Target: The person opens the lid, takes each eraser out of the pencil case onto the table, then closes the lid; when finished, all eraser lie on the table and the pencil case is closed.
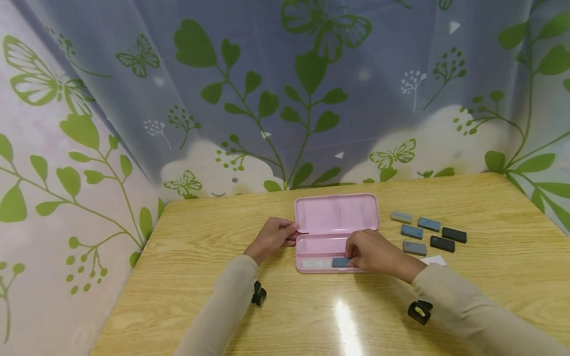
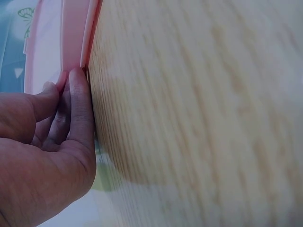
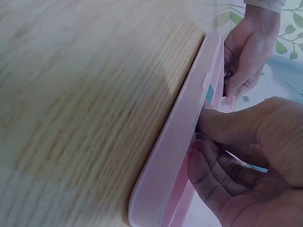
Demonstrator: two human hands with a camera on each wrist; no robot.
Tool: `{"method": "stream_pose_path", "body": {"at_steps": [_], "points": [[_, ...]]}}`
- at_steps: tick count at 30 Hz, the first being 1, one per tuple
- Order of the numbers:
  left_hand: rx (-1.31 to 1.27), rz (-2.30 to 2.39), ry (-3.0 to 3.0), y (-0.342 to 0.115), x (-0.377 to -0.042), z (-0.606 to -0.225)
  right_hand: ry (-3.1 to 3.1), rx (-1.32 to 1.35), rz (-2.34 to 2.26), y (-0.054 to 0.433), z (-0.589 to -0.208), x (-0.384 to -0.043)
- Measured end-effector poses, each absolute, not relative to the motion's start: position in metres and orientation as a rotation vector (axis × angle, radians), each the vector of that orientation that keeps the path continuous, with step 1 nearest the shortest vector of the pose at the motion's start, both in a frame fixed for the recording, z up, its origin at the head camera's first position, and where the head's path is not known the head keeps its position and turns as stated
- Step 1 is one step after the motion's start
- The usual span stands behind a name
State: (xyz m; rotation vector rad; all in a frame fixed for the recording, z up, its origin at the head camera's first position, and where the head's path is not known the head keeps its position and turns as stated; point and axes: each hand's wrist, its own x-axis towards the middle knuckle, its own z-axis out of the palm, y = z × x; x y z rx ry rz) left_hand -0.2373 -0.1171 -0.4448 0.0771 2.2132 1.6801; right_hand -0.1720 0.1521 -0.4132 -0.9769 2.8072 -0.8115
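Observation:
A pink pencil case (image 1: pixel 336 213) lies opened flat on the wooden table, its lid towards the back. My left hand (image 1: pixel 278 233) pinches the lid's left edge near the hinge, with the thumb on one side and fingers behind, as the left wrist view shows. Over the right part of the lower tray, my right hand (image 1: pixel 371 251) reaches in and pinches a small dark block (image 3: pixel 199 126), mostly hidden by the fingers. Left of those fingertips, a blue block (image 1: pixel 340 262) and pale whitish blocks (image 1: pixel 317 263) lie in a row along the tray's front compartment.
Several small rectangular blocks sit right of the case: a pale one (image 1: pixel 402 217), blue ones (image 1: pixel 429 224), a grey one (image 1: pixel 414 248) and black ones (image 1: pixel 442 244). A white piece (image 1: pixel 434 260) shows partly behind the right wrist. Patterned curtain (image 1: pixel 249 99) hangs behind the table (image 1: pixel 200 232).

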Motion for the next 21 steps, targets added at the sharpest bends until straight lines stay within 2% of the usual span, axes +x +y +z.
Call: {"method": "stream_pose_path", "body": {"at_steps": [21], "points": [[0.065,1.694,2.214,-0.1164,-0.2368,-0.4457,2.732,-0.874,-0.979,0.1519,-0.4111,-0.1679]]}}
